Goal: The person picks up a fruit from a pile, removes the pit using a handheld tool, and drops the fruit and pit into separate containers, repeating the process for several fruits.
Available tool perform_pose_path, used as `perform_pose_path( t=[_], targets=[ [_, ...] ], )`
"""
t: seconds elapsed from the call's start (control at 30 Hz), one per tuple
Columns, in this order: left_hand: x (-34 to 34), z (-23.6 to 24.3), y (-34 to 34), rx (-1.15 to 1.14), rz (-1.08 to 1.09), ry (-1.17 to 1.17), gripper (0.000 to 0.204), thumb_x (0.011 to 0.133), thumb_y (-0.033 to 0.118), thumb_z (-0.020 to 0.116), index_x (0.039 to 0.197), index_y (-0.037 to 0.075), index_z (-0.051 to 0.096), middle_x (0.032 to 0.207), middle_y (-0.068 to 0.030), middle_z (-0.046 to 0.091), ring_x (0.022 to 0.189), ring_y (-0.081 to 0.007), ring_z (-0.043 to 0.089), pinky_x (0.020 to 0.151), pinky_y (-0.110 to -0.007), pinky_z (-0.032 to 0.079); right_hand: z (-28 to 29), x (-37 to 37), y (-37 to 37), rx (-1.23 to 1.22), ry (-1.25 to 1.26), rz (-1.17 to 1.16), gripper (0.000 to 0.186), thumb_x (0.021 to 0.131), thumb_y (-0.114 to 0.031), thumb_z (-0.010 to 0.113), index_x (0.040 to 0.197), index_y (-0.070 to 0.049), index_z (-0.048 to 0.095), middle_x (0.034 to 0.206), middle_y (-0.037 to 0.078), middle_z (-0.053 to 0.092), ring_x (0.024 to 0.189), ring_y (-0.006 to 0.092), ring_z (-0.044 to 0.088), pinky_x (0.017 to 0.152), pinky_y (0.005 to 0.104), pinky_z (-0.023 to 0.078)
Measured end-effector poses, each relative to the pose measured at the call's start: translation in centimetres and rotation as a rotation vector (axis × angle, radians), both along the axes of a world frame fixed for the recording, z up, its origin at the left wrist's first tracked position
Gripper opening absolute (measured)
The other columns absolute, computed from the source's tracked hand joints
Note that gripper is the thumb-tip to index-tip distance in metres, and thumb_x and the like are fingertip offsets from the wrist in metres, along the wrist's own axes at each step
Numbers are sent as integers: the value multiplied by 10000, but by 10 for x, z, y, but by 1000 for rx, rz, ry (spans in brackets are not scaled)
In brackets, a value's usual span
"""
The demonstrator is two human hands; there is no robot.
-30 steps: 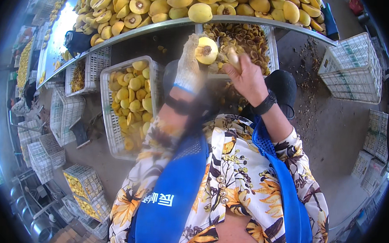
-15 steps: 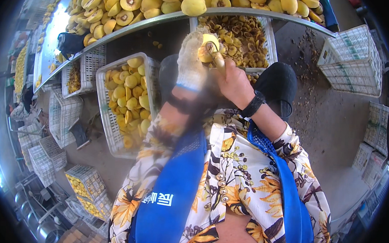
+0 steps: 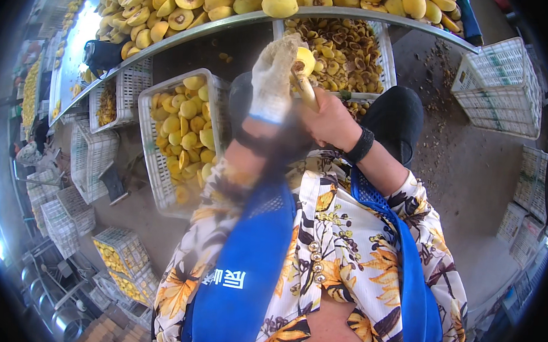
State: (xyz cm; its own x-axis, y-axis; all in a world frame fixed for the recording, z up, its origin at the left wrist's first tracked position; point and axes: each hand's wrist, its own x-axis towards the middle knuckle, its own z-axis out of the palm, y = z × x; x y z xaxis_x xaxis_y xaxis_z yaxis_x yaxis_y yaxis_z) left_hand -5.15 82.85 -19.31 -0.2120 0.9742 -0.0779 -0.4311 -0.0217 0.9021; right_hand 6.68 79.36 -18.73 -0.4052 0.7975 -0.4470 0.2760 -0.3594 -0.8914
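Note:
My left hand (image 3: pixel 271 81), in a whitish knit glove, is closed around a yellow peach half (image 3: pixel 305 59) with its brownish cut side partly showing. Against that cut side rests the tip of a pitting tool with a pale wooden handle (image 3: pixel 306 93); its metal end is hidden now. Bare fingers of my right hand (image 3: pixel 335 121) wrap the handle. Just beyond my hands, a white crate (image 3: pixel 388 58) holds brown-yellow scraps. To the left stands another white crate (image 3: pixel 144 133) full of yellow peach halves (image 3: pixel 188 124).
A metal table edge (image 3: pixel 350 14) curves across the top, with heaped peach halves (image 3: pixel 181 17) behind it. A dark container (image 3: pixel 101 55) sits at its left. Stacked white crates (image 3: pixel 498 87) stand at the right, more crates (image 3: pixel 91 161) at the left. Scraps litter the floor (image 3: pixel 437 65).
The tool's curved metal end, visible earlier over the peach's cut face, has gone out of sight. The peach half has turned in my gloved hand, and my right hand has shifted slightly nearer me.

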Motion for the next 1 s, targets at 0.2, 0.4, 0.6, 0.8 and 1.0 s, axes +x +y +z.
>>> perform_pose_path(
  t=[0.2, 0.4, 0.6, 0.8, 1.0],
  targets=[
    [-1, -7, 9, -313, -126, -366, 228, 856, 258, 517, 894, 34, 532, 741, -150, 587, 536, -270, 570, 387, -333, 447, 0, 0, -7, -391, 329, -58, 133, 837, -153, 513, 822, -54, 425, 536, 2, 430, 337, 65, 363, 300, 221, 305],
    [-3, -10, 10, -166, -143, -180, 151, 832, 125, 549, 909, -3, 574, 776, -104, 601, 612, -196, 601, 487, -316, 518, 0, 2, -8, -654, 552, -59, 58, 855, -106, 486, 863, -90, 430, 542, -23, 382, 329, 36, 290, 297, 204, 262],
    [11, -42, 29, -255, -306, -77, 263, 865, 246, 507, 915, -5, 566, 809, -106, 617, 660, -173, 587, 553, -276, 482, -33, 17, -4, -723, 869, -144, 94, 886, -89, 409, 964, -80, 459, 541, -26, 353, 311, 33, 256, 270, 194, 239],
    [-21, -24, 24, -143, -308, 435, 233, 785, 254, 612, 720, 31, 636, 795, -42, 612, 652, -103, 541, 560, -245, 440, -29, 4, -2, -836, 874, 77, 115, 889, -50, 375, 966, -69, 459, 546, -13, 359, 306, 31, 242, 268, 186, 244],
    [-22, 26, 8, -399, 122, -200, 217, 841, 217, 510, 923, 33, 590, 770, -62, 617, 744, -172, 597, 589, -217, 463, -26, 6, 10, -613, 1175, 1, 121, 892, -66, 388, 985, -97, 459, 548, -26, 366, 318, 33, 247, 283, 187, 250]
  ],
)
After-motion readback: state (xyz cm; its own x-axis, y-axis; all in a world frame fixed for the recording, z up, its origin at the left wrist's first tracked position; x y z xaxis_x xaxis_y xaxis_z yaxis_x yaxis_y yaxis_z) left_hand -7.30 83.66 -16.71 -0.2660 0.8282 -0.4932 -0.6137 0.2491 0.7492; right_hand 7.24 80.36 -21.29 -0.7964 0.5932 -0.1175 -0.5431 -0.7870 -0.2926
